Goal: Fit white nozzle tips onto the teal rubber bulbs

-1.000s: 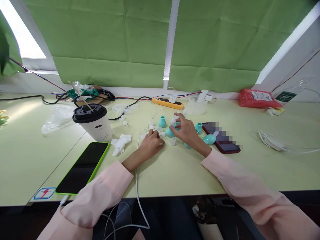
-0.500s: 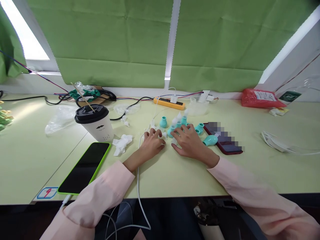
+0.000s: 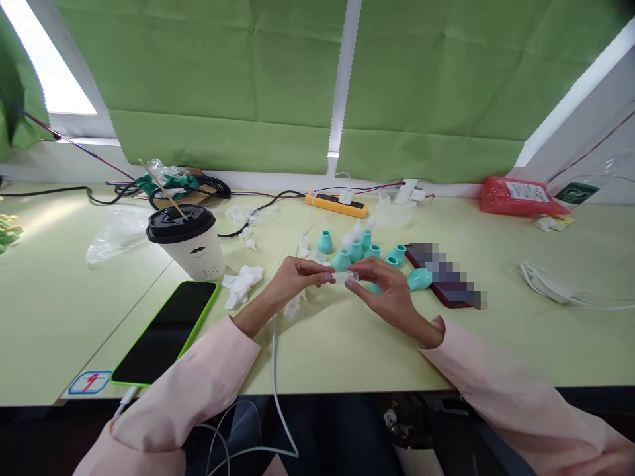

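Note:
A small clear plastic piece (image 3: 346,277), roughly tube-shaped, spans the space between my two hands above the table. My left hand (image 3: 301,277) pinches its left end with thumb and fingers. On its right end my right hand (image 3: 381,283) is closed the same way. Whether it is one part or two joined is too small to tell. Just behind my hands stand several teal rubber bulbs (image 3: 325,242), some with translucent tips (image 3: 357,229) near them. Another teal bulb (image 3: 419,279) lies on its side right of my right hand. Small translucent parts (image 3: 292,306) lie below my left wrist.
At left are a lidded paper cup (image 3: 193,248), a green-cased phone (image 3: 166,334) and a crumpled tissue (image 3: 243,286). A dark red phone (image 3: 439,277) lies at right. Behind are an orange power strip (image 3: 337,204) and a red package (image 3: 518,196). A white cable (image 3: 274,370) hangs over the front edge.
Both hands have come off the pile of parts towards each other and now hold the clear plastic piece between them. More of the teal bulbs show behind my right hand.

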{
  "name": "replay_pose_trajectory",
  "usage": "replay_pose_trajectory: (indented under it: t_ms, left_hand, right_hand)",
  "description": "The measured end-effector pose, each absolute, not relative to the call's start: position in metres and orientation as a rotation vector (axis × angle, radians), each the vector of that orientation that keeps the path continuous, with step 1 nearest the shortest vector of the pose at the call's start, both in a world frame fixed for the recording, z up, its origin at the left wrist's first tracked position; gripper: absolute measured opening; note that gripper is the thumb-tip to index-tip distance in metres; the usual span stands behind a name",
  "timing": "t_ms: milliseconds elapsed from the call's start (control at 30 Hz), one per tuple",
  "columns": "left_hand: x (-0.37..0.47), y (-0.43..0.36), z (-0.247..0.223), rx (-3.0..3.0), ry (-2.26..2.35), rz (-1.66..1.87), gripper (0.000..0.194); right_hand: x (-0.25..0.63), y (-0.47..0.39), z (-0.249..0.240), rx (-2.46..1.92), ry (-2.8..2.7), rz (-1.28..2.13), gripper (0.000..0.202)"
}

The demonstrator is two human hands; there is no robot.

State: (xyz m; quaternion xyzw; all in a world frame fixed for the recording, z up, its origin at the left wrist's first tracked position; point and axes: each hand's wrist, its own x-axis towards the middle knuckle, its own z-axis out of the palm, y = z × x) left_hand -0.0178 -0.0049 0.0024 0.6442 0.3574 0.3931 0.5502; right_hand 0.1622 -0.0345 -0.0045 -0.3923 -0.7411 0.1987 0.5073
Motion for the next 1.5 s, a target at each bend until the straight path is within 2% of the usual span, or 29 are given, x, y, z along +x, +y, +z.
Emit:
replay_pose_trajectory:
  t_ms: [433, 633, 933, 1200, 1500]
  left_hand:
    - [-0.015, -0.01, 0.004, 1.62, 0.918, 0.901, 0.026]
    - [-0.014, -0.013, 0.007, 1.728, 0.88, 0.951, 0.021]
    - [-0.011, -0.018, 0.007, 1.905, 0.852, 1.165, 0.021]
    - [-0.01, -0.024, 0.007, 2.336, 0.821, 1.282, 0.015]
    - [-0.006, -0.025, -0.006, 2.512, 0.709, 1.402, 0.029]
  right_hand:
    - [0.158, -0.036, -0.012, -0.957, -1.545, 0.951, 0.033]
    - [0.157, -0.034, -0.011, -0.913, -1.441, 1.061, 0.025]
    - [0.157, -0.035, -0.007, -0.869, -1.307, 1.266, 0.025]
    - [0.159, -0.035, -0.006, -0.969, -1.298, 1.293, 0.025]
    - [0.156, -0.035, -0.006, -1.019, -1.255, 1.285, 0.02]
